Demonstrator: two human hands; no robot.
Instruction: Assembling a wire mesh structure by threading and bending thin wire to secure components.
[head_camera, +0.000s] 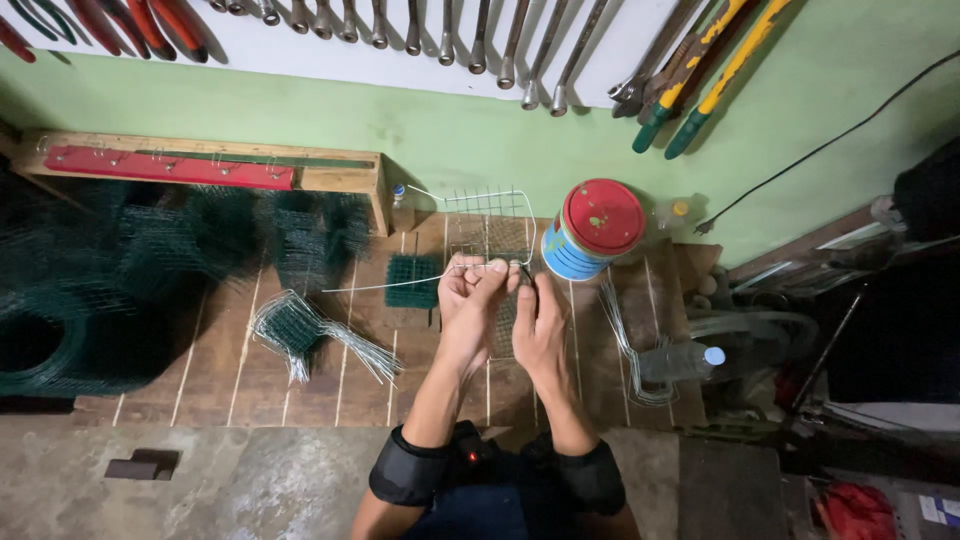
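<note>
Black wrist bands wrap both forearms at six o'clock, nearest the camera, and the arms run up side by side toward the middle of the wooden desk. Left hand is raised with its fingers pinched closed on a thin silvery wire that trails off toward nine o'clock. Right hand sits just beside it, fingers curled shut around a small dark tool; what kind of tool cannot be told. Both hands meet at the near edge of a wire mesh panel, a pale grid with a rounded outer frame, lying flat on the desk at twelve o'clock from the hands. Toward nine o'clock lies a bundle of cut wire pieces, and a small green mesh square sits just left of the hands. At one o'clock stands a blue can with a red lid. Farther off, spanners hang on the wall.
</note>
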